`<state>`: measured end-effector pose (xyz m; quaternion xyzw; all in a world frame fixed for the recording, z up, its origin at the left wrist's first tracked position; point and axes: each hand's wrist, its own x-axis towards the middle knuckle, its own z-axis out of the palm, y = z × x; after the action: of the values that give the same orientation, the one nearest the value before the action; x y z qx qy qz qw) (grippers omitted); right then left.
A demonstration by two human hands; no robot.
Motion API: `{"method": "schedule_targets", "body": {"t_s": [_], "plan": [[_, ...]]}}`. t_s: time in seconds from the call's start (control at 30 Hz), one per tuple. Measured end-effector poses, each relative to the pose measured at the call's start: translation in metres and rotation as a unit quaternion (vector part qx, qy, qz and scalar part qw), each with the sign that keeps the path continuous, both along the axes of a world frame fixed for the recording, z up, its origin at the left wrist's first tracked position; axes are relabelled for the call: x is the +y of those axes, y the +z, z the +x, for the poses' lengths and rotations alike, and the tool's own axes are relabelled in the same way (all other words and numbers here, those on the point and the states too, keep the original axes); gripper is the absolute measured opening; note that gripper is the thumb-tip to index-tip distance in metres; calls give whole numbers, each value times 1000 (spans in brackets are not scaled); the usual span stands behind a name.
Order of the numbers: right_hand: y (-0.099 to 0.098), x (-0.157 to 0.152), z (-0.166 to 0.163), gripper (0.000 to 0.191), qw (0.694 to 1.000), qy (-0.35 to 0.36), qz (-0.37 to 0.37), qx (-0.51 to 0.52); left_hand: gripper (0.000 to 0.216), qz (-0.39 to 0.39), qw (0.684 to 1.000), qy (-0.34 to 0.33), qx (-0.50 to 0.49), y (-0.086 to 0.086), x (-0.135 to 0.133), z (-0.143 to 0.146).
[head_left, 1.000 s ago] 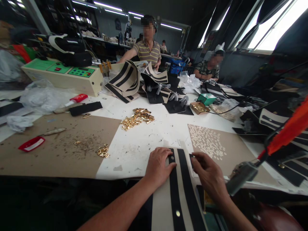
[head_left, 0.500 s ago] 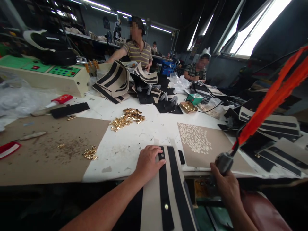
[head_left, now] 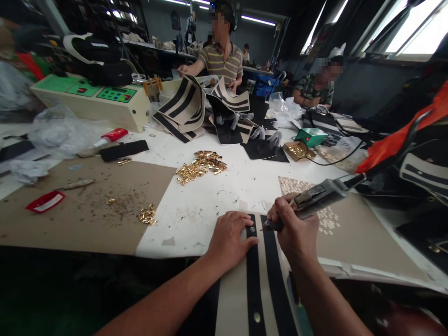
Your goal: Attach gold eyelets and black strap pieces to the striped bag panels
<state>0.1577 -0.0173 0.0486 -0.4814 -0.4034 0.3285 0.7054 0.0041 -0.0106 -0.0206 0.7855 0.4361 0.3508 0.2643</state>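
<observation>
My left hand (head_left: 229,240) rests on the far end of a beige panel with black stripes (head_left: 234,298), thumb and fingers apart. Between thumb and fingertips a small round metal fitting (head_left: 252,229) shows on the left stripe. A second, shiny fitting (head_left: 256,317) sits on the same stripe, nearer to me. My right hand (head_left: 297,228) is wrapped round a grey electric screwdriver (head_left: 320,198), held tilted with its thin bit pointing left towards the metal fitting. The bit looks just short of the fitting. A cord and orange cloth (head_left: 402,135) trail from the tool's rear end.
Gold hardware (head_left: 201,167) lies heaped on the white table (head_left: 206,214). Small pale washers (head_left: 329,220) cover part of the right cardboard sheet (head_left: 367,233). Striped panels (head_left: 185,105) pile up at the back, by a green-topped machine (head_left: 94,100). Two people (head_left: 224,60) sit across the table.
My right hand has brought the screwdriver up and left, from beside the table edge to over the panel. My left hand stays on the panel's far end. The view has shifted left.
</observation>
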Motion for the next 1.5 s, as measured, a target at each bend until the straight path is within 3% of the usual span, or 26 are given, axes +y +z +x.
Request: {"method": "schedule_targets", "body": {"t_s": [0.27, 0.63, 0.97, 1.27, 1.5], "plan": [[-16, 8, -9, 30, 997, 40, -15, -60, 41, -8, 1000, -9, -10, 0, 0, -1], [-18, 7, -10, 28, 995, 43, -21, -91, 40, -22, 1000, -15, -1, 3, 0, -1], [-16, 7, -4, 24, 978, 127, 4, -165, 33, -25, 999, -22, 1, 4, 1, -1], [-23, 17, -4, 22, 977, 183, 13, -106, 33, -31, 999, -24, 3, 3, 1, 0], [-20, 18, -7, 26, 975, 169, -49, -134, 39, -32, 999, -21, 3, 4, 1, 1]]}}
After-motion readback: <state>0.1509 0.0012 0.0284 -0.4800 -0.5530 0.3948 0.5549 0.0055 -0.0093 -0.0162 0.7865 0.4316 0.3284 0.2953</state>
